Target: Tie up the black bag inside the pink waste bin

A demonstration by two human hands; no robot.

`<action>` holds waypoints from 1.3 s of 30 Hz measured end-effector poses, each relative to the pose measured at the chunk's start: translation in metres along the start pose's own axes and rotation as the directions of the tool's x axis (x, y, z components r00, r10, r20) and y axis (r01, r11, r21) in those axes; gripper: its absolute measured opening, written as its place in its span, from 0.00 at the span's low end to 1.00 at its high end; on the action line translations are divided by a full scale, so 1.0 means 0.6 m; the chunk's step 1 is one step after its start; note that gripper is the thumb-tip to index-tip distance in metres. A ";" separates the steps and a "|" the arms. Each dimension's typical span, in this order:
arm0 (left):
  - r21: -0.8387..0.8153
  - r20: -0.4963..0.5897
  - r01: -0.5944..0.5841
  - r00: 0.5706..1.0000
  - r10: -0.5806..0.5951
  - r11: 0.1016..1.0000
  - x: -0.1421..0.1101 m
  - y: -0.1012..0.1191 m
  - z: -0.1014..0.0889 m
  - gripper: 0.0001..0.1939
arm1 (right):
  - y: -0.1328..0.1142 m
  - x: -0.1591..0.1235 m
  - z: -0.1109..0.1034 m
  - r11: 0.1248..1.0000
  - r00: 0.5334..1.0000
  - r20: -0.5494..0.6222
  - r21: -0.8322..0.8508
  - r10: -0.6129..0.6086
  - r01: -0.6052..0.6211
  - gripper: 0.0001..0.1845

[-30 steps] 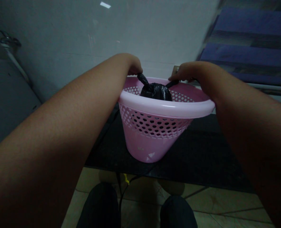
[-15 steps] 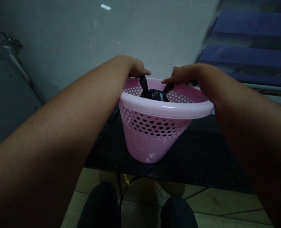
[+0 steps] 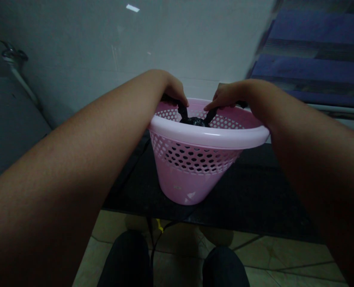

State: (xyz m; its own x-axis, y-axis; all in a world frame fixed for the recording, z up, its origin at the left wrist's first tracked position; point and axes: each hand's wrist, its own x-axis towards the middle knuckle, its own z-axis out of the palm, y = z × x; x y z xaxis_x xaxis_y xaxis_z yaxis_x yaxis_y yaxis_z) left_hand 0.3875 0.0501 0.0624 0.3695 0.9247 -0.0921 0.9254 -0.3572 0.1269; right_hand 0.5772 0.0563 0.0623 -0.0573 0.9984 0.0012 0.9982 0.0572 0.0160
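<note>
A pink plastic basket [image 3: 191, 187] with a perforated upper wall stands on a black tabletop [image 3: 260, 191]. Inside it, a black plastic bag [image 3: 195, 121] shows just above the near rim; the rest of it is hidden by the basket wall. My left hand [image 3: 177, 91] is closed on one twisted end of the bag, at the basket's far left. Opposite it, my right hand [image 3: 223, 96] grips the other twisted end with the index finger stretched along it. Both forearms pass over the basket's sides.
Behind the table rises a pale, shiny wall [image 3: 194, 48]. Purple and grey striped fabric [image 3: 308, 71] is at the upper right. At the left are a grey panel [image 3: 9, 119] and a metal fitting [image 3: 13, 54]. A black cable with a yellow tie [image 3: 159, 226] hangs below the table edge by my knees.
My left hand has dipped lower into the basket, its fingers now pointing down. The bag's visible top sits slightly lower. My right hand has barely shifted, and the basket stays put.
</note>
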 end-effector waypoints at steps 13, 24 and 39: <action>0.175 -0.040 -0.015 0.999 0.022 0.984 0.028 -0.008 -0.004 0.17 | -0.024 -0.023 -0.008 0.976 0.999 0.040 -0.217 -0.002 0.010 0.27; 0.198 -0.103 -0.062 0.991 0.084 0.978 0.041 -0.017 -0.009 0.16 | -0.026 -0.032 -0.010 0.975 0.998 0.030 -0.214 -0.062 0.067 0.21; -0.101 -0.052 -0.142 0.989 0.137 0.985 0.035 -0.014 -0.005 0.18 | -0.031 -0.037 -0.011 0.988 0.998 -0.021 -0.143 -0.057 0.053 0.19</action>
State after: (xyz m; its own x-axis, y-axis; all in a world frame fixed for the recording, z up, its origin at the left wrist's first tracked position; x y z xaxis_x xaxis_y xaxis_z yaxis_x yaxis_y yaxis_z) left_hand 0.3874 0.0726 0.0621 0.4879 0.8726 -0.0228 0.8505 -0.4693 0.2376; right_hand 0.5598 0.0331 0.0685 -0.1139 0.9933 0.0214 0.9812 0.1091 0.1593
